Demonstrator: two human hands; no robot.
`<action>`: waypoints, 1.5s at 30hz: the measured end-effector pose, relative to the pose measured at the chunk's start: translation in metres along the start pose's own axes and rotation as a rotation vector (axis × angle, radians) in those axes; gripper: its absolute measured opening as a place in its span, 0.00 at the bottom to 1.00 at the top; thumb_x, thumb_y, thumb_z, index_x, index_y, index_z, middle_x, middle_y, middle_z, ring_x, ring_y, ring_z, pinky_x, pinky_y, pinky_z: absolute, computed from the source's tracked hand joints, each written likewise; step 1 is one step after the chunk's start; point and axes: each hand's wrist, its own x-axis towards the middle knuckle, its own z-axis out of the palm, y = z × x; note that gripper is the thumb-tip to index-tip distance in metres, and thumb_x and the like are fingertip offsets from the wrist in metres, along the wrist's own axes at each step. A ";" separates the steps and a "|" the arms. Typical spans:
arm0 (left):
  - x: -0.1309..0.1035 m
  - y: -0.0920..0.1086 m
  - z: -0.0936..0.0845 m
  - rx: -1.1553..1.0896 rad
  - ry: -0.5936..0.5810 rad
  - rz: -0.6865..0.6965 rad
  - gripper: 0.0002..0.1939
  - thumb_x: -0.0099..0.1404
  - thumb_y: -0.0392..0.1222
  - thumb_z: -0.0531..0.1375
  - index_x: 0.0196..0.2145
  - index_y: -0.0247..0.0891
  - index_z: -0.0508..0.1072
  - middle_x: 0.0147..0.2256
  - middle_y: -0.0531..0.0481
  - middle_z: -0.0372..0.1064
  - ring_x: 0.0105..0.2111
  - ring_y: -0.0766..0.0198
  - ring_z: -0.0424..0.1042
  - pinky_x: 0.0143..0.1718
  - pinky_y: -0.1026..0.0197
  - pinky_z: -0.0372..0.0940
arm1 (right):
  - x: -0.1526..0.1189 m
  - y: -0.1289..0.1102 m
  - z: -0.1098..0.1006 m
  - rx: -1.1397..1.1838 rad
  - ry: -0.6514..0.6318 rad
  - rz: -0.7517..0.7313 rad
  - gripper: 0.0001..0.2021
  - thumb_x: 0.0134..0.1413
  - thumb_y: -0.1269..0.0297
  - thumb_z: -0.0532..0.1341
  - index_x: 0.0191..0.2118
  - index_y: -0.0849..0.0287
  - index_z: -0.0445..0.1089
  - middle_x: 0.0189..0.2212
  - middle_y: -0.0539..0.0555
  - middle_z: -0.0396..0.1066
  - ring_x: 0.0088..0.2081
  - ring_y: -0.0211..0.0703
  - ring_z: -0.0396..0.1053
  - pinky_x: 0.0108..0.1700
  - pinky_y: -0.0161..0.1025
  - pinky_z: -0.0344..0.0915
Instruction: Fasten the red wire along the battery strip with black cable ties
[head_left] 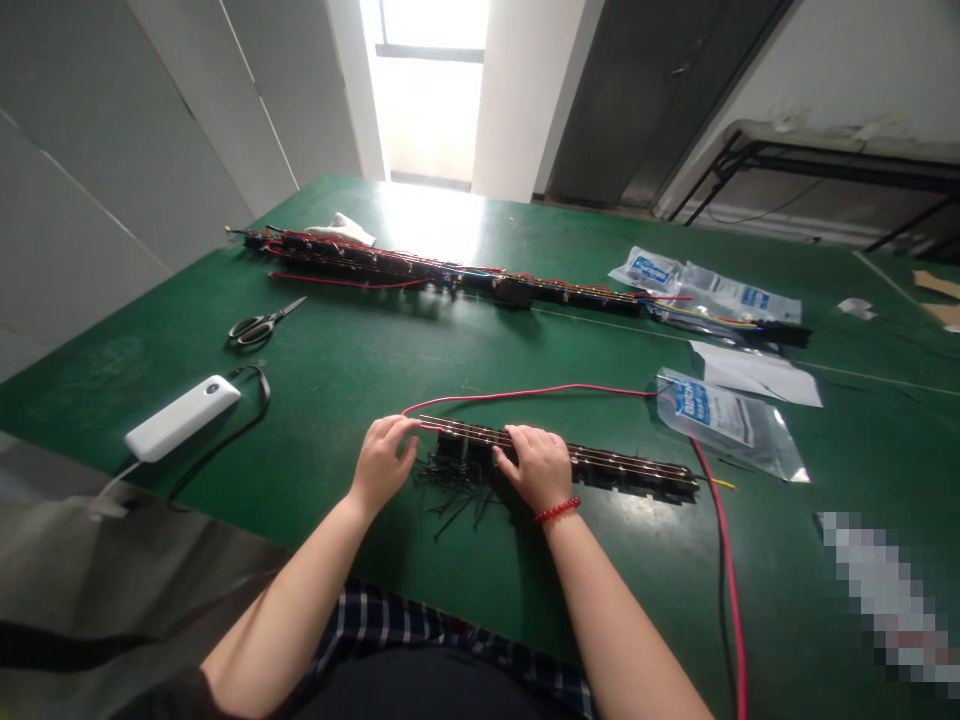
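Observation:
A long black strip (637,468) with copper-coloured lines along its top lies across the near part of the green table. My left hand (382,462) is at the strip's left end, fingers bent around a thin red wire (525,391); the thumb stands a little apart. The wire loops back and runs right behind the strip. My right hand (538,465), with a red bead bracelet (557,510), grips the strip left of its middle, fingers over the top and thumb on the near side. Thin black zip ties (454,490) lie in a loose heap below and between my hands.
A longer wired black assembly (390,265) spans the table farther back. Scissors (262,326) and a white power strip (182,418) with cable lie at left. Plastic bags (724,420), paper (754,372) and a thick red cable (726,560) are at right.

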 end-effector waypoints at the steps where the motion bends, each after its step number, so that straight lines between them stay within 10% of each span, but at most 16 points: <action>1: -0.006 0.003 0.000 -0.017 -0.036 0.006 0.13 0.67 0.39 0.55 0.49 0.44 0.71 0.46 0.46 0.69 0.51 0.55 0.67 0.55 0.48 0.63 | 0.000 0.001 0.001 0.003 0.006 0.001 0.19 0.64 0.51 0.53 0.49 0.59 0.70 0.45 0.58 0.75 0.45 0.48 0.68 0.50 0.44 0.54; 19: -0.015 -0.003 -0.005 -0.069 -0.272 -0.036 0.06 0.64 0.37 0.57 0.38 0.43 0.73 0.43 0.48 0.71 0.48 0.55 0.68 0.53 0.47 0.65 | -0.002 0.003 0.003 0.057 0.036 -0.003 0.19 0.63 0.52 0.54 0.49 0.60 0.71 0.45 0.59 0.76 0.45 0.50 0.69 0.50 0.45 0.54; 45: -0.022 0.001 -0.006 -0.161 -0.207 -0.063 0.05 0.68 0.39 0.55 0.38 0.40 0.70 0.37 0.48 0.70 0.40 0.60 0.68 0.45 0.55 0.65 | 0.000 0.003 0.003 0.032 0.051 -0.010 0.18 0.60 0.52 0.57 0.48 0.61 0.71 0.44 0.57 0.76 0.44 0.49 0.69 0.48 0.44 0.54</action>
